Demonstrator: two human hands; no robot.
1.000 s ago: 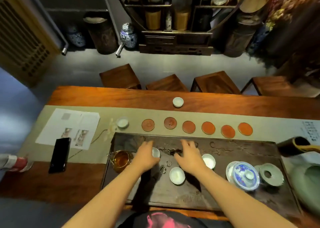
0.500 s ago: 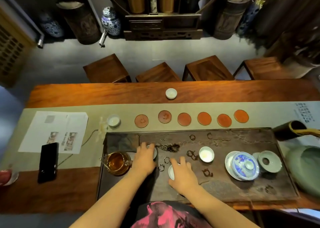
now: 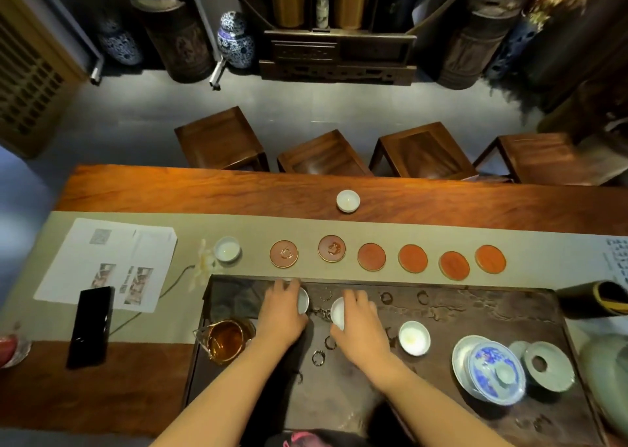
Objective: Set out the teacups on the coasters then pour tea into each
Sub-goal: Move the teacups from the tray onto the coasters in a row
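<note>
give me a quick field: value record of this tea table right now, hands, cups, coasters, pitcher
left hand: on a teacup on the tea tray
right hand: on a second teacup on the tray
coasters: six in a row, all bare
free cup on tray: untouched
pitcher: holds amber tea, tray's left end

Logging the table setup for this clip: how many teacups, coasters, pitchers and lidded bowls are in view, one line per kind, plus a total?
Teacups: 5 — far table, runner, left hand, right hand, tray
Coasters: 6
Glass pitcher of tea: 1
Lidded bowl: 1
Total: 13
</note>
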